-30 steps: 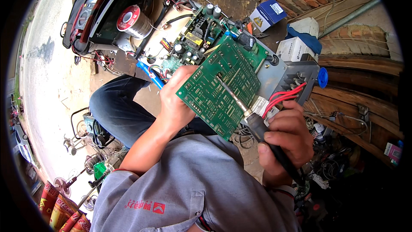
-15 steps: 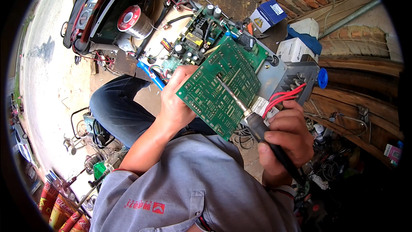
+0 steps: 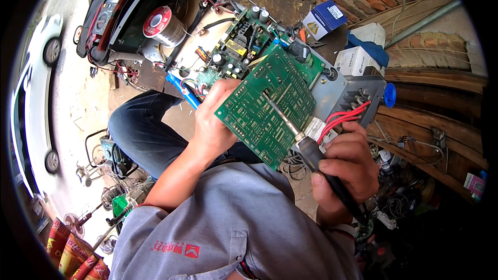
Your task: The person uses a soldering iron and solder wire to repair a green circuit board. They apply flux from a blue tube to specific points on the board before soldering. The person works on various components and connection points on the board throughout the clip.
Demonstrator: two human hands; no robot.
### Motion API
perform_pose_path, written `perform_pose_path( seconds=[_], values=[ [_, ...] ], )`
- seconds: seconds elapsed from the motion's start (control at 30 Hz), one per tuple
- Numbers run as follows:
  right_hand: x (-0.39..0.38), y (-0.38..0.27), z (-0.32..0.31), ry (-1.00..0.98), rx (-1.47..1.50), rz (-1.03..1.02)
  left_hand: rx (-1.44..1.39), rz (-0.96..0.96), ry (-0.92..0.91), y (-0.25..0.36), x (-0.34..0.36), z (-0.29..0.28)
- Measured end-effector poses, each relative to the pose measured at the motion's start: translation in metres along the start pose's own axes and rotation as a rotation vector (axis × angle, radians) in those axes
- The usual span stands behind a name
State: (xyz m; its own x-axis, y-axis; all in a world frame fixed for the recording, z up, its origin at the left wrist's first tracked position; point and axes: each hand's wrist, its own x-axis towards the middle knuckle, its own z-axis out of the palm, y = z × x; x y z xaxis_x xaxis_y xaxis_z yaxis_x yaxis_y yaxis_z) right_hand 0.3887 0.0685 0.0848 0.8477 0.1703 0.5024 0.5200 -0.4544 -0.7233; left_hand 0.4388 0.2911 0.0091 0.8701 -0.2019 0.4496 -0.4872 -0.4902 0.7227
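Observation:
My left hand (image 3: pixel 214 122) grips the left edge of a green circuit board (image 3: pixel 270 103), holding it tilted with the solder side up. My right hand (image 3: pixel 348 168) is closed around the black handle of a soldering iron (image 3: pixel 298 135). Its metal tip rests on the middle of the board. Red wires (image 3: pixel 342 121) run from the board's lower right corner to a grey metal chassis (image 3: pixel 346 91) behind it.
Beyond the held board lies another green board with capacitors (image 3: pixel 236 52). A solder spool (image 3: pixel 162 25) and a multimeter (image 3: pixel 106 13) sit at the upper left. Small boxes (image 3: pixel 324 18) stand by the brick wall. A blue-handled tool (image 3: pixel 182 89) lies near my knee.

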Motion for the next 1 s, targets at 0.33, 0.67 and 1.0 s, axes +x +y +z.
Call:
perform_pose_path(
  seconds=[0.33,0.67,1.0],
  values=[
    [0.0005,-0.0006,0.0007,-0.011,-0.02,-0.007,0.021,0.046,0.006,-0.0022,-0.0005,-0.0022],
    [0.0014,-0.0017,0.0003,-0.02,-0.017,-0.006,-0.007,0.065,0.008,-0.0068,-0.0035,-0.001],
    [-0.0001,-0.0037,0.0017,-0.018,-0.033,-0.001,0.02,0.013,0.021,-0.0018,-0.0033,-0.0008]
  ],
)
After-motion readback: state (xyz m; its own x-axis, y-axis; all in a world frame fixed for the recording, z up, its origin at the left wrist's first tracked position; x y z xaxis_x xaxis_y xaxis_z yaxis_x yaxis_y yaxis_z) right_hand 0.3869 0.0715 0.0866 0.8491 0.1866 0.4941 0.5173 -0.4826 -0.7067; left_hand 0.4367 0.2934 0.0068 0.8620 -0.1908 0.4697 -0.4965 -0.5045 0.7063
